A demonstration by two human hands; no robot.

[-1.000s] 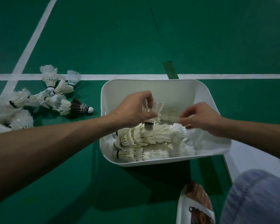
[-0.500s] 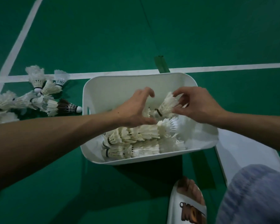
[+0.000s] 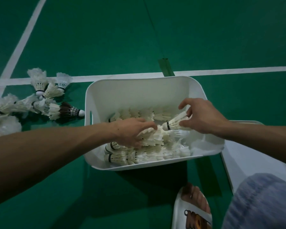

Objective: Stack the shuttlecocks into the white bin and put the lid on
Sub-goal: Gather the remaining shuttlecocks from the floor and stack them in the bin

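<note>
Your right hand [image 3: 203,116] pinches a shuttlecock [image 3: 176,123] centre-right, now lowered cork-first toward the row [image 3: 153,138] | your left hand [image 3: 132,133] has dropped flat, fingers straight, steadying that row in the bin [image 3: 139,90] | pile [image 3: 45,103] waits at left; lid [image 3: 248,159] lower right, still off.

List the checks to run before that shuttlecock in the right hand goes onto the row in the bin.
1. Right hand grip on the shuttlecock: pinches its feathers, ok.
2. Cork end faces the row: ok.
3. Left hand rests on that row: ok.
4. Free room in the white bin: ok.
5. Floor pile all packed: not ok.
6. Lid beside the bin: ok.
</note>
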